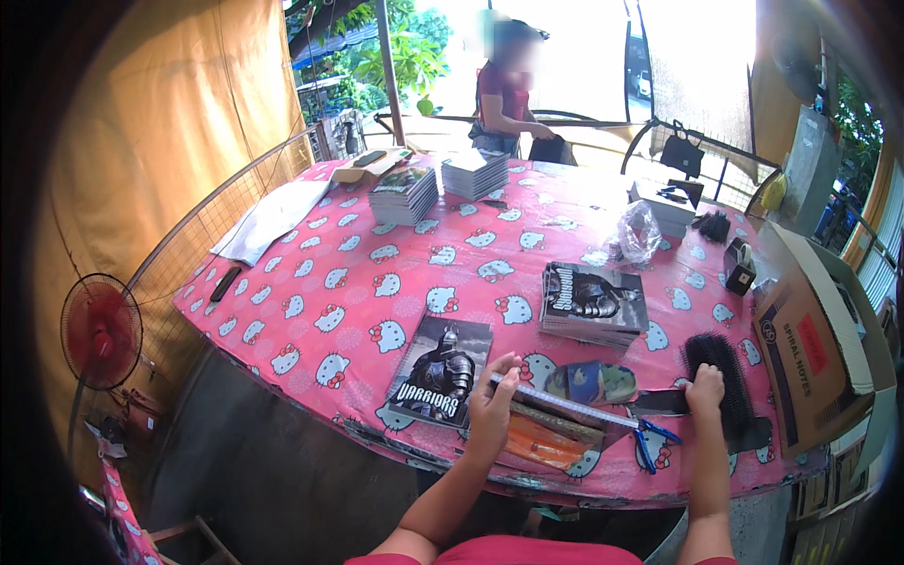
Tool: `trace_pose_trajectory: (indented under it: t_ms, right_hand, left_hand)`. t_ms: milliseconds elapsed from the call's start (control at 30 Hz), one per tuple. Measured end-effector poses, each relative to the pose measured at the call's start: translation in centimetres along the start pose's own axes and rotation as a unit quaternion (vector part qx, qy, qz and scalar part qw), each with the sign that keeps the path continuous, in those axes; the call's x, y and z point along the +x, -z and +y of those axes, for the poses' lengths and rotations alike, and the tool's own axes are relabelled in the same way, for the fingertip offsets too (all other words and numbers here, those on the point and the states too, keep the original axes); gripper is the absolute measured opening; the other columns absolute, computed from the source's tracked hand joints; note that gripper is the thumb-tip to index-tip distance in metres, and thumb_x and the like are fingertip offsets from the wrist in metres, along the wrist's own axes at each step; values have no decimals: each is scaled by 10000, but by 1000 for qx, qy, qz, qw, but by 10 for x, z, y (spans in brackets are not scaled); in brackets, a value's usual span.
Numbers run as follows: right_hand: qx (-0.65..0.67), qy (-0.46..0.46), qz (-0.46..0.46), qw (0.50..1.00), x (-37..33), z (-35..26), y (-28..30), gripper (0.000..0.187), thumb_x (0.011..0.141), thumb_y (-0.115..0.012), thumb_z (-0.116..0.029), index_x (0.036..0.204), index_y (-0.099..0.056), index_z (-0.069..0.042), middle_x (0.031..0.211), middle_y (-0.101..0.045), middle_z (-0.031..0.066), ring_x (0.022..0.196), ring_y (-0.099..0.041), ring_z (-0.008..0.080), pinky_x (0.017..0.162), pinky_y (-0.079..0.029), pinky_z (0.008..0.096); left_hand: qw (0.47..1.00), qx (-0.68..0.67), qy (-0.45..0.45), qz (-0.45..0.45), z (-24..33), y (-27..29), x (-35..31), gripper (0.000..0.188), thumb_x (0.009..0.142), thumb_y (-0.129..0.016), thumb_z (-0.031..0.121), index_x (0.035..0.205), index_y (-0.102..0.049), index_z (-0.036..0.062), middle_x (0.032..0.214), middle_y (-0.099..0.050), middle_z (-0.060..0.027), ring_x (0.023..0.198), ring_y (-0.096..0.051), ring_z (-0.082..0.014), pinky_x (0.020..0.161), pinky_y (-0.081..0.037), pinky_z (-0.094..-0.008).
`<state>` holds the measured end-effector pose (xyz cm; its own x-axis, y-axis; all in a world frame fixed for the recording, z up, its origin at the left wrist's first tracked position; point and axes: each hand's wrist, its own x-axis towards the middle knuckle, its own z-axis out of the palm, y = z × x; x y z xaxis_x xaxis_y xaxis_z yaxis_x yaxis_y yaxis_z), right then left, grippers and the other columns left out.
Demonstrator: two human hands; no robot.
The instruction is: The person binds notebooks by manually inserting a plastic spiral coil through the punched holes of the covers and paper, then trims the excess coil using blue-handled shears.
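My left hand (492, 400) is raised on edge beside a spiral notebook (441, 369) with a dark armoured-knight cover, which lies flat near the table's front edge. Its fingers stretch upward, apart, with no object visible in them. My right hand (704, 388) is closed at a pile of black plastic binding coils (730, 372); its fingers hide exactly what they grip. Between my hands lie a long pale strip (574, 407), blue-handled pliers (650, 443), an orange flat piece (541, 444) and a blue and green patterned object (591, 381).
A stack of knight-cover books (593, 301) stands beyond my hands. More book stacks (403, 196) are at the back. A cardboard box (815, 348) borders the right edge. A clear plastic bag (638, 231) lies farther back. Another person (504, 99) stands across the table (348, 301). A red fan (101, 330) stands left.
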<state>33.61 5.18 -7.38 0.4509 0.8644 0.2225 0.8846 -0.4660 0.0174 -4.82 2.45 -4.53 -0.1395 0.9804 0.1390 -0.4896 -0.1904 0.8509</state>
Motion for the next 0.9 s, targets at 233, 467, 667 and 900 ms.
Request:
trace_pose_trajectory:
  t_ms: [233, 467, 667, 900]
  right_hand:
    - [-26, 40, -39, 998, 20, -5, -21, 165, 799, -669, -156, 915, -640, -41, 915, -690, 175, 900, -685, 316, 782, -556, 398]
    - [171, 73, 75, 980, 24, 1, -2, 146, 766, -598, -52, 894, -627, 10, 936, -614, 231, 874, -634, 382, 771, -518, 432]
    - [276, 120, 78, 950, -16, -32, 58, 265, 822, -634, -63, 1083, -644, -14, 931, -607, 171, 810, -621, 345, 715, -495, 399]
    - [556, 234, 8, 798, -114, -58, 122, 218, 774, -727, -67, 980, -694, -5, 864, -647, 110, 692, -627, 174, 629, -490, 275]
  left_hand:
    - [989, 102, -98, 39, -4, 8, -3, 520, 888, -646, 127, 1342, -421, 12, 1367, -427, -102, 1202, -413, -125, 966, -354, -253]
    - [793, 499, -344, -70, 25, -44, -46, 700, 759, -723, 383, 1326, -454, 74, 1473, -273, -208, 1384, -241, -360, 1072, 32, -631]
    - [646, 654, -311, -240, 17, -60, -51, 441, 946, -516, 346, 1328, -526, 126, 1374, -487, -64, 1301, -406, -213, 1074, 40, -645]
    - [759, 511, -317, -250, 17, -65, -31, 185, 798, -719, 228, 956, -722, 132, 1023, -687, -37, 1010, -618, -207, 1053, -232, -451]
